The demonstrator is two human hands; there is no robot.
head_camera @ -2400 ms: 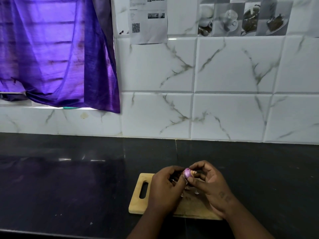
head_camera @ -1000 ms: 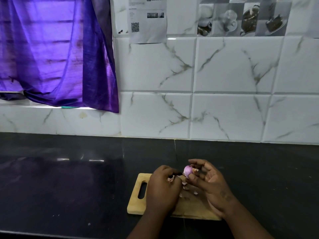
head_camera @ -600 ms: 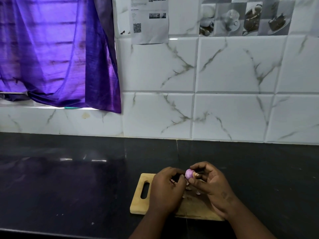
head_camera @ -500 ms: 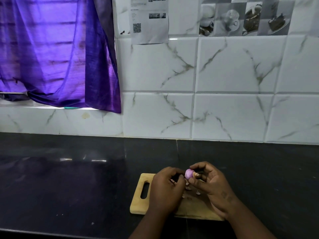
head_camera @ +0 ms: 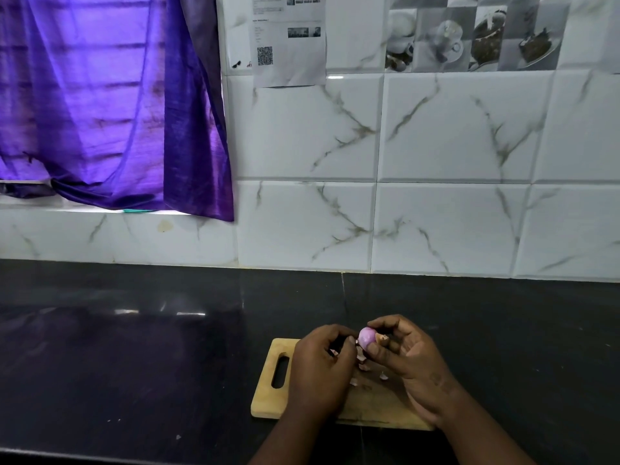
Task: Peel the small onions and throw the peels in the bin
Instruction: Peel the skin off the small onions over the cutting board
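Onion (head_camera: 365,337) sits pinched in right hand (head_camera: 411,360) grip; left hand (head_camera: 318,367) curled beside it.

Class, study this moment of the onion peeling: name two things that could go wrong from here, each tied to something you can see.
1. The small onion is pinched only at the right hand's fingertips above the cutting board; it could slip and roll onto the counter.
2. Loose peels are scattered on the board. No bin is in view, so some may fall while being carried.
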